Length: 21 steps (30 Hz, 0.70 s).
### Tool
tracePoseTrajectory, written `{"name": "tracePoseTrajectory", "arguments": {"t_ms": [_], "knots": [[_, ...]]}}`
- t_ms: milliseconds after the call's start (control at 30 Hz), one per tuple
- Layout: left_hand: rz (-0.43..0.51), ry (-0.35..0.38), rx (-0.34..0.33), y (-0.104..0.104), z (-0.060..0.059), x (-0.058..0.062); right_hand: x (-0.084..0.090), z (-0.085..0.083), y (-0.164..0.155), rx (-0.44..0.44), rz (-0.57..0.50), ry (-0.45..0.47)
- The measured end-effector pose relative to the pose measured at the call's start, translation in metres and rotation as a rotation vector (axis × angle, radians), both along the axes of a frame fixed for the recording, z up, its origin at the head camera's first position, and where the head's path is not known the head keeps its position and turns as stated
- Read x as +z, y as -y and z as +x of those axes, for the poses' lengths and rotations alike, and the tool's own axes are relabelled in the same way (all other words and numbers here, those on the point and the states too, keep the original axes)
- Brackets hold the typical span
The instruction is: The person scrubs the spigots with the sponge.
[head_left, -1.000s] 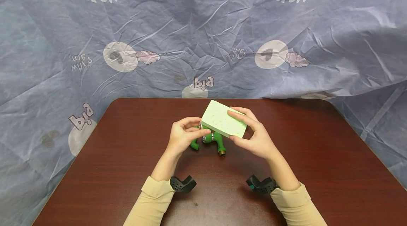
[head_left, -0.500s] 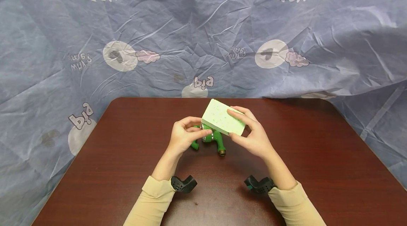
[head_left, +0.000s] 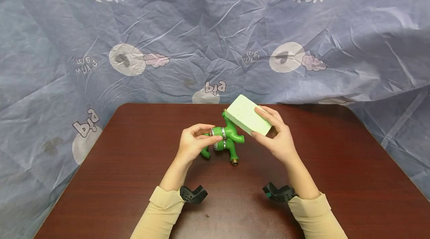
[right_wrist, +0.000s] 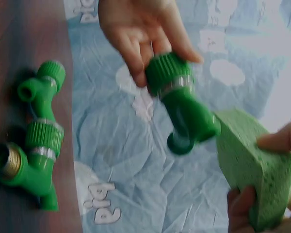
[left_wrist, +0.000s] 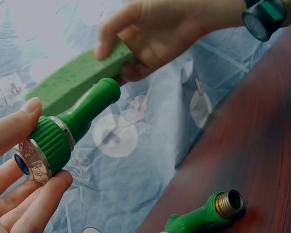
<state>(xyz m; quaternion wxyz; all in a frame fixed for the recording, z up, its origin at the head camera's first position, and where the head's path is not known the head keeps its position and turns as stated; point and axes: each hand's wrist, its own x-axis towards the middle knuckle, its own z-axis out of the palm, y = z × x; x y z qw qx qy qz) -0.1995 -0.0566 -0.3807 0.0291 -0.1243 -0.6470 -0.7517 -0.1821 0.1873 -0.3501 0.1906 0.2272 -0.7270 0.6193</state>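
Observation:
My left hand [head_left: 195, 142] pinches a green faucet [head_left: 231, 131] by its ribbed knob, holding it above the table. In the right wrist view the spout and body of this faucet [right_wrist: 186, 114] point away from the fingers. A pale green sponge [head_left: 248, 115] is gripped in my right hand [head_left: 276, 140], thumb on one side and fingers on the other. The sponge sits tilted just up and right of the faucet, overlapping its far end in the head view. Below, a second green faucet [head_left: 231, 150] with a brass threaded end lies on the table, near a third faucet [right_wrist: 44, 87].
The dark red-brown wooden table [head_left: 134, 179] has rounded far corners. Behind it hangs a wrinkled blue-grey cloth [head_left: 188, 37] with printed words and shapes. A black wrist device [head_left: 194, 195] is on the left wrist, and another black device [head_left: 279, 193] on the right.
My right hand has carried the sponge up and to the right, from over the held faucet, whose body now shows. The left hand has stayed in place.

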Motion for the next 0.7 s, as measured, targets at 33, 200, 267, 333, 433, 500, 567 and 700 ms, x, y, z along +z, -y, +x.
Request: {"name": "tracePoseTrajectory", "arguments": {"t_ms": [33, 200, 267, 333, 433, 500, 567, 700], "knots": [[0.007, -0.004, 0.001, 0.0, 0.0, 0.0, 0.0, 0.001, 0.002, 0.04, 0.043, -0.022], [0.04, -0.016, 0.014, -0.001, 0.001, 0.001, 0.004, 0.008, 0.007, 0.119, 0.228, -0.095], [0.052, -0.021, 0.019, -0.001, 0.001, 0.001, 0.01, 0.012, 0.007, 0.12, 0.272, -0.101], [0.063, -0.023, 0.031, -0.001, 0.0, 0.0, 0.017, 0.016, 0.005, 0.118, 0.298, -0.1], [0.078, -0.027, 0.058, -0.001, 0.0, 0.0, 0.028, 0.022, 0.0, 0.095, 0.32, -0.097], [0.084, -0.027, 0.079, 0.0, -0.001, 0.0, 0.032, 0.023, -0.003, 0.074, 0.314, -0.1], [0.084, -0.026, 0.091, 0.0, -0.001, 0.0, 0.033, 0.022, -0.005, 0.059, 0.292, -0.107], [0.069, -0.019, 0.096, -0.001, -0.001, 0.0, 0.025, 0.017, -0.003, 0.069, 0.27, -0.148]]}}
